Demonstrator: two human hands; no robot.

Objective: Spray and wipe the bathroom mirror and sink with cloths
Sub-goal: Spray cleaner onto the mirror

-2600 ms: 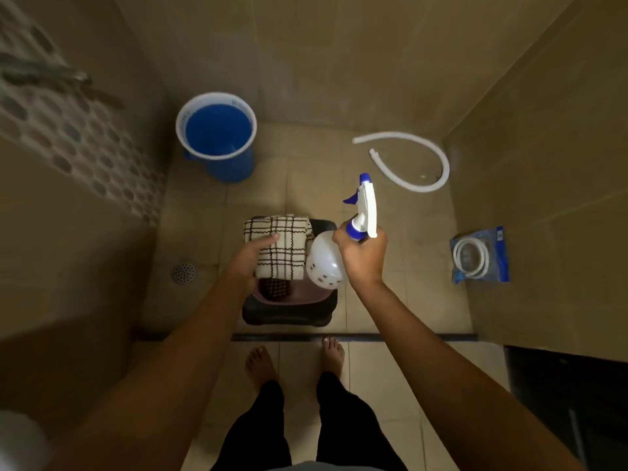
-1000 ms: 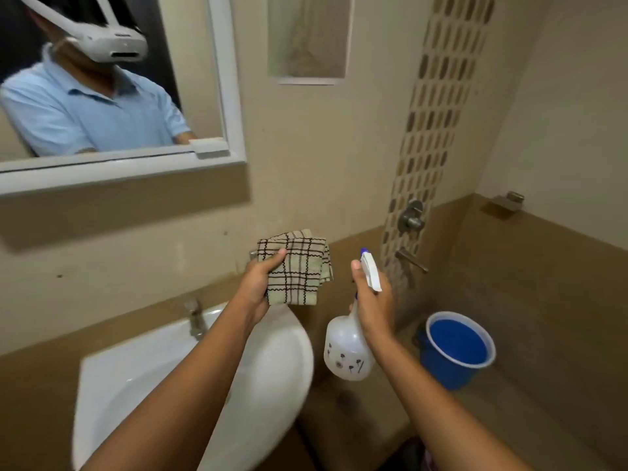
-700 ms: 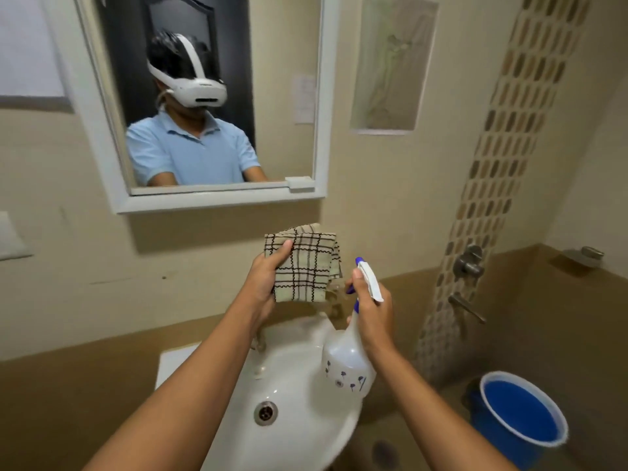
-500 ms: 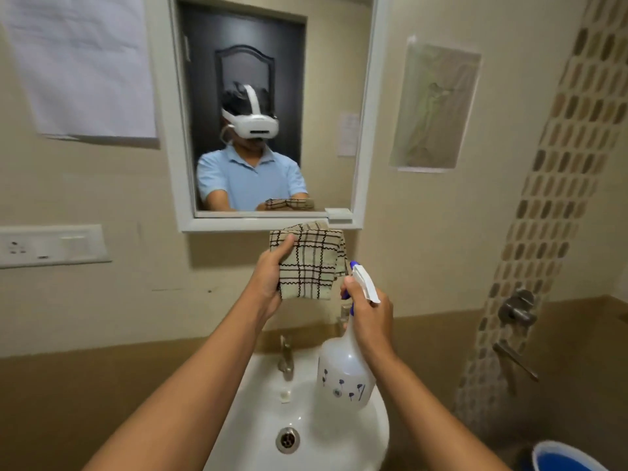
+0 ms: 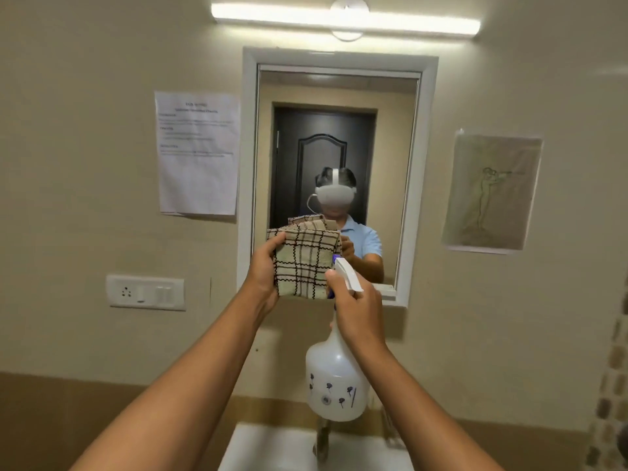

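Observation:
A white-framed mirror (image 5: 390, 147) hangs on the beige wall straight ahead. My left hand (image 5: 263, 277) grips a folded beige checked cloth (image 5: 306, 263) raised in front of the mirror's lower part. My right hand (image 5: 356, 311) grips the neck and trigger of a white spray bottle (image 5: 334, 385), its white nozzle pointing up towards the mirror. The bottle's round body hangs below my hand. Only the back edge of the white sink (image 5: 272, 447) and part of its tap (image 5: 321, 443) show at the bottom.
A printed paper notice (image 5: 197, 154) is stuck left of the mirror and a drawing (image 5: 492, 192) to its right. A white switch and socket plate (image 5: 146, 292) sits lower left. A tube light (image 5: 346, 20) glows above the mirror. Patterned tiles edge the far right.
The view has swung from the floor up to the sink and then the mirror. Both hands have risen, bringing the cloth and spray bottle up in front of the mirror.

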